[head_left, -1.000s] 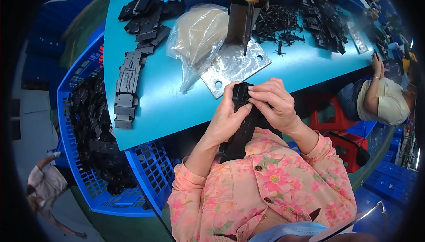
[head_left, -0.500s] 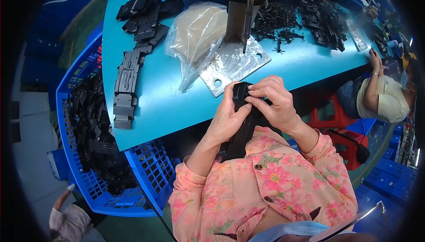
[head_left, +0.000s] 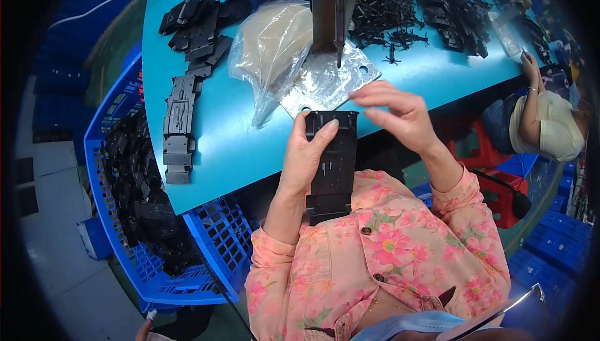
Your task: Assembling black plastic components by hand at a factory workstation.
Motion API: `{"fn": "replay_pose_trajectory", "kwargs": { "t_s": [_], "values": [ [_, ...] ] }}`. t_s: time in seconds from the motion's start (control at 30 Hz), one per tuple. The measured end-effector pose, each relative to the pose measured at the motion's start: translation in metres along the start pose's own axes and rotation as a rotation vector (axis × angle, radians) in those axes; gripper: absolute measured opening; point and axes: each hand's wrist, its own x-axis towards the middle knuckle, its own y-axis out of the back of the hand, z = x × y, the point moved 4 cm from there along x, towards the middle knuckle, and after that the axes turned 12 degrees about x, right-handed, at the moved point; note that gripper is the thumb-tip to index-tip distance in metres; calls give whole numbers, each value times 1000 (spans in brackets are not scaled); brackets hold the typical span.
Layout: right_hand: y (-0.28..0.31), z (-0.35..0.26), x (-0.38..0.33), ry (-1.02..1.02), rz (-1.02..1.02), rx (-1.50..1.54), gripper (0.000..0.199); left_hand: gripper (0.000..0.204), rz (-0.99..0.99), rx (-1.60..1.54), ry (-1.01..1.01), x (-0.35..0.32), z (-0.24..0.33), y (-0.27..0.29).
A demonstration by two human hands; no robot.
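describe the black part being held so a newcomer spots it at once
Find the big turquoise table, then its near edge, where the person's left grip is. The long black part is in that grip, in front of the floral shirt. Unlike the similar black pieces lying at the table's left, it is being held.

Nothing legible, only tiny pale marks [head_left: 324, 167] on the black part [head_left: 334, 182]

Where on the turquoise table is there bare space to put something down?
Bare tabletop lies between the column of black panels and the plastic bag; another patch separates the small black pieces from the right hand. Heaped panels crowd the table's far right.
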Motion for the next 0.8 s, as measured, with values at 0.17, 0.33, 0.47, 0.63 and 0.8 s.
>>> {"fn": "replay_pose_trajectory", "kwargs": {
  "t_s": [0.17,0.33,0.47,0.63,0.8],
  "values": [
    [-11,2,-18,-146,59,-185,20,32,33,9,16,7,-4,7],
    [-20,10,-24,-142,65,-158,22,33,54,53,-8,5,0,2],
    [-22,14,-25,-194,93,-99,20,34,56,64,-24,5,-1,3],
    [-23,14,-24,-163,107,-104,17,35,54,65,-12,5,-2,2],
    [-23,15,-23,-140,96,-96,17,34,47,50,-8,4,-1,2]
  ]
}}
